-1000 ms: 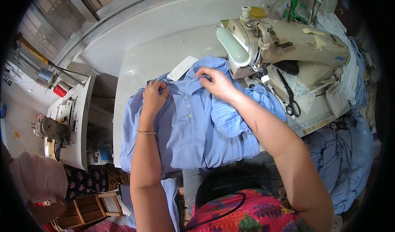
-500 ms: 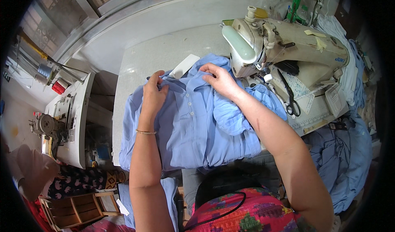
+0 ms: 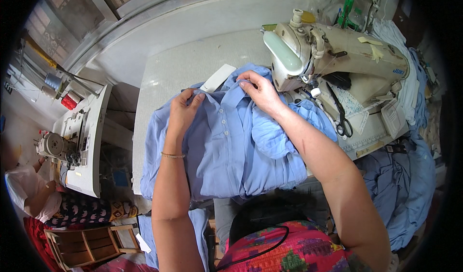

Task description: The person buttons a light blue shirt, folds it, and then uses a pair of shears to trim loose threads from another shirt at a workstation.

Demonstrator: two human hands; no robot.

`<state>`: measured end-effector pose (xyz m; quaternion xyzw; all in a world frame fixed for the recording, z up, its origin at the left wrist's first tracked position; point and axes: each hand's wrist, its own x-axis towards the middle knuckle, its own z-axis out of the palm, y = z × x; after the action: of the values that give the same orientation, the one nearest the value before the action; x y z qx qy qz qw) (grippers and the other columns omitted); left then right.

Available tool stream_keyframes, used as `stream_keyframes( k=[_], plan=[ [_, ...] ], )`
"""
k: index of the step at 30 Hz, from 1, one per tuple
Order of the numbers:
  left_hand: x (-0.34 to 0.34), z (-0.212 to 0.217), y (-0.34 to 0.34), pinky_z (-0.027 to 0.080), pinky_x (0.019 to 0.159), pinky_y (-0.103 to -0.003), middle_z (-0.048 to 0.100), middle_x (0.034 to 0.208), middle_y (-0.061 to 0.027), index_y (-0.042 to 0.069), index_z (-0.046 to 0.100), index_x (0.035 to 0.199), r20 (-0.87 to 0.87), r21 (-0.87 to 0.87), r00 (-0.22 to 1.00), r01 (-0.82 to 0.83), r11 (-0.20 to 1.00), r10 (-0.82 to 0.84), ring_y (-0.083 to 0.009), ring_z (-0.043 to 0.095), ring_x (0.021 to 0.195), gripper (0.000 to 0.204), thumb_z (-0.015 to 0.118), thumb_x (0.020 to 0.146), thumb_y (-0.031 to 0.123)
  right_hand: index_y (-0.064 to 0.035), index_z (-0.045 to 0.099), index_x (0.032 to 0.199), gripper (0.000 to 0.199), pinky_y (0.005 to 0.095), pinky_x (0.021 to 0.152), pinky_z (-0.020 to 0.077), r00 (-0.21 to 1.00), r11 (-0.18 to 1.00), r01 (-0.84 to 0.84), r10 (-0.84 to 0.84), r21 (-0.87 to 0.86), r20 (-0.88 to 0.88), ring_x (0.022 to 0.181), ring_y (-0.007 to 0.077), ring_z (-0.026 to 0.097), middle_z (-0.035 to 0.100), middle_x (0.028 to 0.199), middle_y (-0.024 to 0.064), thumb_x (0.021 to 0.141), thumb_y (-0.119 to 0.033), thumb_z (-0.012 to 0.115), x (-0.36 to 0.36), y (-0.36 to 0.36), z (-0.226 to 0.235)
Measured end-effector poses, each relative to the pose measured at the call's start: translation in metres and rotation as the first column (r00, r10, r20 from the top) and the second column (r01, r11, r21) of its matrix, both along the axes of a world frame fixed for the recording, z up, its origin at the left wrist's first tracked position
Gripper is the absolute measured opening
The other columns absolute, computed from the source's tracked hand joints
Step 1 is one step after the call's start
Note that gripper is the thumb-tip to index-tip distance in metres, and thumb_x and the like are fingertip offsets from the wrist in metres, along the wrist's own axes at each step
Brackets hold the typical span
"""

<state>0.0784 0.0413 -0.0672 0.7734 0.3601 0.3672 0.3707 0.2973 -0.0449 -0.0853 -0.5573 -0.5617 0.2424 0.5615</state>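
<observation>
Blue shirt [image 3: 231, 151] lay spread on the grey counter [image 3: 193, 64], just left of the sewing machine [image 3: 337, 55]. Left hand [image 3: 182, 113] pinched the shirt's collar edge, fingers curled. Right hand [image 3: 260, 91] pinched the collar close beside the machine head. Black scissors [image 3: 341, 115] rested on the machine bed, right of the shirt.

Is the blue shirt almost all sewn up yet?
Partly. The light blue cotton shirt already has its buttons on. Both hands, left hand and right hand, pinch the collar end. That end lies beside the cream sewing machine, not yet under its needle. The black scissors lie unused.
</observation>
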Motion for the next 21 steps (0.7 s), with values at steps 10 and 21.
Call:
stream_keyframes(
  k=[10, 21],
  plan=[
    [0.000, 0.002, -0.003, 0.033, 0.054, -0.022, 0.048, 0.066, 0.0043, 0.000, 0.064, 0.089, 0.012, -0.046, 0.999, 0.045, 0.998, -0.045, -0.0060, 0.039, 0.062, 0.021, 0.063, 0.088, 0.021, -0.0021, 0.059, 0.102, 0.018, 0.0258, 0.071, 0.0455, 0.999, 1.000, 0.021, -0.021, -0.004, -0.024, 0.076, 0.0098, 0.055, 0.062, 0.081, 0.0040, 0.087, -0.013, 0.057, 0.000, -0.001, 0.003],
    [0.004, 0.006, -0.011, 0.039, 0.059, -0.021, 0.054, 0.071, 0.0043, -0.002, 0.063, 0.093, 0.017, -0.193, 0.992, 0.125, 0.973, -0.124, -0.0050, 0.046, 0.066, 0.017, 0.064, 0.084, 0.013, -0.0019, 0.060, 0.104, 0.019, 0.0224, 0.075, 0.0425, 0.999, 0.997, -0.032, 0.033, -0.070, 0.015, 0.082, 0.0065, 0.051, 0.061, 0.088, -0.0001, 0.091, -0.015, 0.056, -0.004, -0.007, 0.010]
  ],
)
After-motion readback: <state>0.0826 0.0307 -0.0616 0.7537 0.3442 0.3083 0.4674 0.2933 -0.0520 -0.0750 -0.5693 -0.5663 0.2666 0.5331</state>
